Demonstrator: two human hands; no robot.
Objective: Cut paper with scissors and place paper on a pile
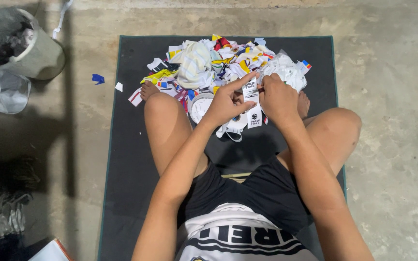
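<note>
1. Seated cross-legged on a dark mat over a concrete floor, seen from above, knees spread to either side of centre frame.
2. Left hand just above centre: fingers curled, index finger stretched up and right, thumb and fingers pinching the left edge of a narrow white strip of labels.
3. Right hand immediately right of the strip: closed in a loose fist, fingertips gripping the strip's upper right edge; exact pinch hidden behind the knuckles.
4. Strip held between both hands at centre frame, long axis running top to bottom, lower end hanging free towards the lap, dark printed patches showing on the white.
5. Both hands equally close to the strip, one on each side, nearly touching across its top end.
6. Directly beyond the hands, in the upper middle of the frame: a heap of cut fabric scraps and labels, white, yellow, red and blue, spread across the far end of the mat.
7. Just below left of the left hand: a white roll of tape or ribbon, partly hidden by the wrist.
8. Upper left of the frame: a pale bucket holding scraps, a crumpled plastic bag beside it, small blue and white offcuts on the bare floor nearby.
</note>
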